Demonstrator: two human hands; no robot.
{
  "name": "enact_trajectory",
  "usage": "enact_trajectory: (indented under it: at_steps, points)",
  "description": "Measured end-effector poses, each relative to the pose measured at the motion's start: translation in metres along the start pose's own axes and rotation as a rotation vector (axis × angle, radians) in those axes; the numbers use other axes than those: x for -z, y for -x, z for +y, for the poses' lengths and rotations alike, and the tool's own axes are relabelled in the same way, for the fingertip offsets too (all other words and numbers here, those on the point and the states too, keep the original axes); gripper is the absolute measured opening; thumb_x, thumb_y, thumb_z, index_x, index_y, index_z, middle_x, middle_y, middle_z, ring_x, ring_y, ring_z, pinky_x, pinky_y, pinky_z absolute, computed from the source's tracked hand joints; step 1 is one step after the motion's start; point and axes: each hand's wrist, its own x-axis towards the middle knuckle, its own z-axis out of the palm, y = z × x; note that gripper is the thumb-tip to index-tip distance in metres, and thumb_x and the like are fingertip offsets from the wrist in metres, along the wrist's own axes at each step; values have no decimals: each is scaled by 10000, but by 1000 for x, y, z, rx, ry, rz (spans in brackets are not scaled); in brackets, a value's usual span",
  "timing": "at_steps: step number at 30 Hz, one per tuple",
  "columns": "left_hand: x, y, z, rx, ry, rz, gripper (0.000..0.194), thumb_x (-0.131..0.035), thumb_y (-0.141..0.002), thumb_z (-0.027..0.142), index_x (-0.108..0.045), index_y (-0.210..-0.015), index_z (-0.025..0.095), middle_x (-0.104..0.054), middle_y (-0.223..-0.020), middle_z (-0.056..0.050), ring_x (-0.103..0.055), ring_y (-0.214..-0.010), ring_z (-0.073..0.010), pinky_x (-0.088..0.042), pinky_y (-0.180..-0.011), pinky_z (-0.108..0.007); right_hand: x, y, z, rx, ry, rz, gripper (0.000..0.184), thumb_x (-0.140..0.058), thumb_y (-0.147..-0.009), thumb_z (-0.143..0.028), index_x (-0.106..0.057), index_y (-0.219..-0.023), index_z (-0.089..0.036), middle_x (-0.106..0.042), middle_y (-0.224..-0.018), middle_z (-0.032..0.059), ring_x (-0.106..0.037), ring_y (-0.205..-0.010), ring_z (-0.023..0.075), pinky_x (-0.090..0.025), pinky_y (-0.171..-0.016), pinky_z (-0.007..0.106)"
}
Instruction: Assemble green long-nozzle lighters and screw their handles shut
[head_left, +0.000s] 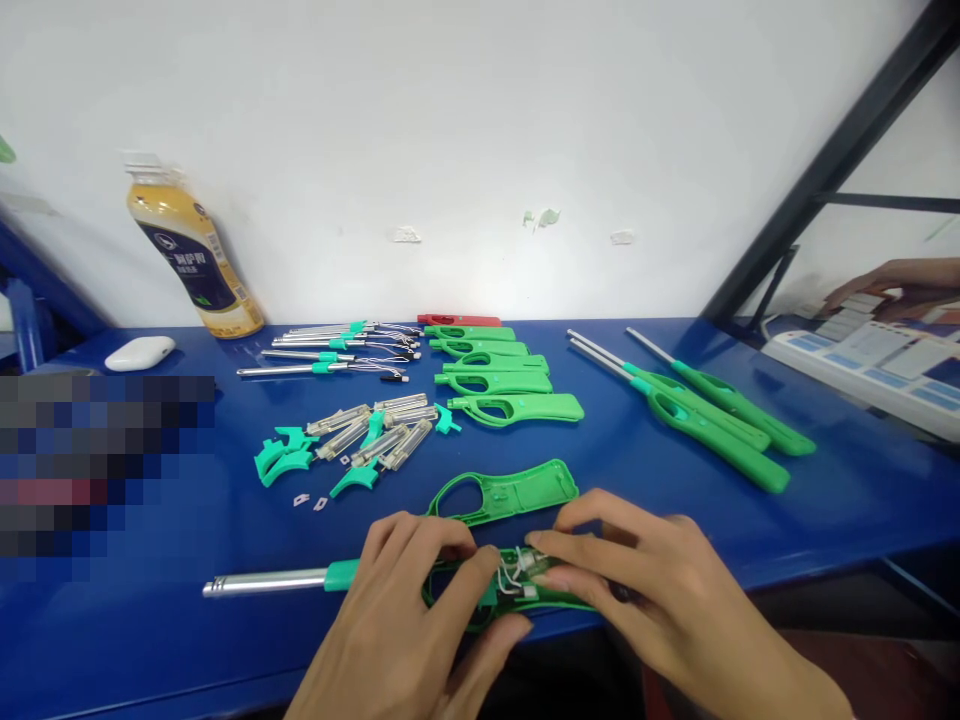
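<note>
Left hand (409, 600) grips the shell (559, 602) at the table (187, 660) front, right hand (660, 570) pinches a clear part (529, 560) in it; likely best: shell steady, wires (510, 577) (thin, probably easily trapped) tucked inside.

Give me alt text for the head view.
A left hand holds an open green lighter with exposed wires at a blue table, the right hand touching its insides. Behind lie metal tubes, clear cartridges, green shells and three assembled-looking lighters.
</note>
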Motion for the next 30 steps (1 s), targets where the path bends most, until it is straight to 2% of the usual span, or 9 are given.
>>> enact_trajectory:
  at_steps: [3, 5, 9, 16, 26, 30]
  points:
    - [-1, 2, 0, 11, -92, 11, 373, -698, -1028, 340, -607, -1358, 193, -690, -1129, -69, -665, -1016, -234, -517, -912, -409, 0, -1, 0, -6, 1, -9, 258, -572, -1119, -383, -671, -1357, -374, -684, -1133, -21, -722, -825, 80, -491, -676, 254]
    - [0, 3, 0, 19, -142, 16, 420, -717, -1015, 387, -600, -1356, 171, -704, -1132, -76, -663, -1021, -242, -517, -898, -404, 0, -1, 0, -10, 3, -8, 249, -567, -1121, -386, -678, -1343, -368, -687, -1127, -21, -724, -818, 79, -489, -667, 253]
    - [3, 4, -2, 5, -189, 35, 395, -726, -1004, 453, -624, -1254, 165, -716, -1062, -67, -656, -973, -244, -505, -853, -402, -1, -1, 1, -10, 2, 1, 252, -571, -1119, -388, -679, -1346, -366, -690, -1127, -23, -728, -820, 76, -492, -674, 253]
    - [6, 2, -4, 6, -124, 35, 294, -784, -969, 416, -650, -1143, 220, -693, -1045, -47, -633, -968, -235, -510, -833, -391, -2, 0, 2, -24, -3, 2, 295, -581, -1116, -383, -660, -1400, -397, -693, -1135, -30, -731, -844, 73, -497, -688, 250]
    - [4, 3, -1, 48, -120, 29, 281, -758, -982, 373, -618, -1151, 198, -671, -1037, -71, -622, -987, -247, -551, -828, -391, -2, -1, 0, -29, -2, 8, 261, -576, -1109, -414, -760, -1271, -324, -720, -1100, 7, -741, -806, 102, -522, -679, 252]
    - [4, 2, 1, 65, -139, 16, 309, -757, -979, 418, -598, -1132, 201, -673, -1010, -58, -627, -952, -244, -550, -801, -392, -2, 0, 1, -31, -5, 5, 295, -571, -1111, -419, -735, -1346, -350, -726, -1115, 15, -741, -817, 103, -527, -684, 249]
